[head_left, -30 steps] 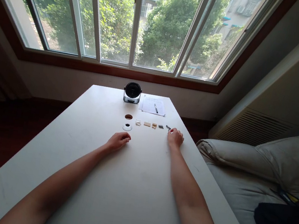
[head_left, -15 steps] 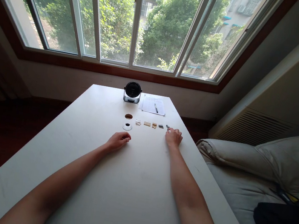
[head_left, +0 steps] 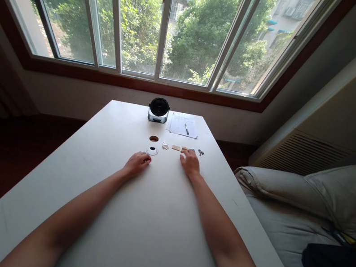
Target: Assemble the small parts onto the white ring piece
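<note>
Both of my forearms lie on a white table (head_left: 93, 192). My left hand (head_left: 137, 163) rests on the tabletop with its fingers curled loosely, just below a white round cap (head_left: 152, 150). My right hand (head_left: 189, 163) lies palm down with its fingertips at a row of tiny pieces: white ones (head_left: 165, 145), tan ones (head_left: 176, 148) and dark ones (head_left: 200, 152). The fingers cover part of the row, and whether they pinch a piece is hidden.
A round hole (head_left: 154, 138) opens in the table above the cap. At the far edge stand a small black fan (head_left: 158, 110) and a sheet of paper (head_left: 183, 126) with a pen (head_left: 186, 129). A bed with pillows (head_left: 325, 194) lies to the right.
My right hand has slid left along the row, from the dark pieces at its right end to the tan ones. My left hand has edged slightly left.
</note>
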`<act>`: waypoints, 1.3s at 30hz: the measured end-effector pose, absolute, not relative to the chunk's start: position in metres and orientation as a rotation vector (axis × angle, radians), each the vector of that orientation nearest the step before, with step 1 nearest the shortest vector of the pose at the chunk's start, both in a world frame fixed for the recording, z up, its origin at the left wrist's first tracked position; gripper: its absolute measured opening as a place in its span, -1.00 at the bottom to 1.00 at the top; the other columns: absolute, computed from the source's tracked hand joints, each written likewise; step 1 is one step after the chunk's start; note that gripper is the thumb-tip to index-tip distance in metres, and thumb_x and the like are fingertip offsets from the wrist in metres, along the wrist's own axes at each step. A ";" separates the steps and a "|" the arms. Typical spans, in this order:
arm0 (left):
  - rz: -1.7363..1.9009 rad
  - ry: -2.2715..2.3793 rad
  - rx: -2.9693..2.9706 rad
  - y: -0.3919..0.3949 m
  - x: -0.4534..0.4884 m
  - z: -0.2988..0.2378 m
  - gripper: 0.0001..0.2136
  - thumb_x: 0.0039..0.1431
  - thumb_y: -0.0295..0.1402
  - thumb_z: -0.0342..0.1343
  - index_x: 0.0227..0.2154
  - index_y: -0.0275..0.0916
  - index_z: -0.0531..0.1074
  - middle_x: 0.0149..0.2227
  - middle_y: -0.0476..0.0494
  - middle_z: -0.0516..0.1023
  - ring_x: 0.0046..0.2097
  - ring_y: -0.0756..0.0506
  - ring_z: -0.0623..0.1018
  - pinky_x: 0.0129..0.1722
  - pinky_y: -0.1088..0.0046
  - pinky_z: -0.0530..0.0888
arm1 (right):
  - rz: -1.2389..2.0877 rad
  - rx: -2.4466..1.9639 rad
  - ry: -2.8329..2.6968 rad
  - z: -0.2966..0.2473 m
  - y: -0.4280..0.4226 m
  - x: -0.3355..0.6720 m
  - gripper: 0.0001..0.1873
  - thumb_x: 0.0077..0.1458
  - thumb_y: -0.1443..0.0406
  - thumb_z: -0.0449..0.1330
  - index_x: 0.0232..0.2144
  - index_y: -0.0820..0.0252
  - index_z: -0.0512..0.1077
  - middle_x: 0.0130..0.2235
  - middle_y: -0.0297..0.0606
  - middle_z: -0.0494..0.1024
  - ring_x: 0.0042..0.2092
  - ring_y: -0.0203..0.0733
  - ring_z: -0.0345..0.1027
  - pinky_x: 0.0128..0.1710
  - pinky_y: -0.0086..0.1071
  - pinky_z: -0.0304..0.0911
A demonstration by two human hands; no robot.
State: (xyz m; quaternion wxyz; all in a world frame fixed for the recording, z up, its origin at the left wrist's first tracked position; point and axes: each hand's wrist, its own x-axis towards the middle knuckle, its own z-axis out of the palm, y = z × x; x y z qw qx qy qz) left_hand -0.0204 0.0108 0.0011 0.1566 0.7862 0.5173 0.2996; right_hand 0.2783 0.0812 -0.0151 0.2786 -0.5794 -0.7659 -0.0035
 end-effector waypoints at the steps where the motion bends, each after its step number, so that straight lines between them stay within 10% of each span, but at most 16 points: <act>1: 0.850 1.517 2.280 0.013 -0.024 0.000 -0.83 0.23 -0.30 0.01 -0.30 -0.15 0.51 -0.22 -0.15 0.53 -0.13 -0.17 0.47 -0.08 0.29 0.38 | 0.033 -1.454 -2.144 -0.015 0.077 0.269 -0.73 0.27 0.29 0.09 -0.04 0.12 0.50 -0.03 -0.15 0.47 0.01 -0.07 0.32 0.04 -0.24 0.23; 22: 0.419 1.644 2.421 0.029 -0.041 -0.023 -0.42 0.28 0.01 -0.05 0.27 -0.16 0.21 0.41 -0.27 0.05 0.41 -0.33 0.00 0.36 -0.02 -0.10 | 0.073 -1.191 -2.574 -0.016 0.035 0.207 -0.46 0.28 0.04 0.09 0.24 0.08 0.29 0.30 -0.08 0.24 0.32 0.05 0.06 0.30 -0.07 -0.03; 39: 0.221 1.499 2.514 0.008 -0.056 -0.016 -0.19 0.20 0.23 -0.11 0.41 -0.05 -0.05 0.46 -0.20 -0.19 0.44 -0.38 -0.16 0.33 -0.13 -0.24 | 0.275 -1.183 -2.762 -0.010 0.019 0.209 -0.07 0.18 -0.29 -0.06 0.42 -0.03 -0.09 0.45 -0.20 -0.17 0.45 0.06 -0.36 0.39 0.01 -0.47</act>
